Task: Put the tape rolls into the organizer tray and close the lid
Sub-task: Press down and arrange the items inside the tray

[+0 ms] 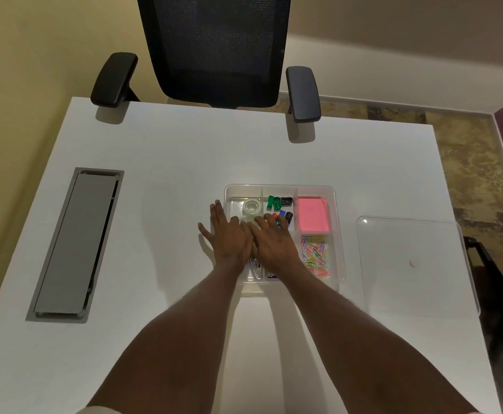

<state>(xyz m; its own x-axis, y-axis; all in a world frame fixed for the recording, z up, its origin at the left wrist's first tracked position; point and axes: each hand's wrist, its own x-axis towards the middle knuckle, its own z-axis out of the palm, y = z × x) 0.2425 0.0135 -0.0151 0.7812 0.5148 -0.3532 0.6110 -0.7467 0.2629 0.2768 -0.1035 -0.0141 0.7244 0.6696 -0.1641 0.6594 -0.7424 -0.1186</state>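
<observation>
- Reaching over the organizer tray (280,188), both hands lie flat with fingers spread; the left hand (229,237) covers the tray's left edge and the right hand (275,242) lies over its middle compartments, neither visibly gripping anything.
- One clear tape roll (251,206) already lies in the tray's far-left compartment, a pale ring with a white core, lying flat.
- Just nearer than it, a second clear tape roll (248,219) seems to sit partly under the fingertips; I cannot tell whether the fingers press on it.
- No tape roll shows on the white table (169,150) outside the tray, so the loading step looks done or nearly so.
- Still left, by my judgement: closing the tray. The clear lid (414,264) lies flat on the table to the right of the tray, apart from it and untouched.
- Other tray compartments hold green clips (273,202), a pink sticky-note pad (313,215) and coloured paper clips (316,255), all to the right of the tape compartment.
- The lid is transparent and looks light; lining it up with the tray's rim is what the last step calls for.
</observation>
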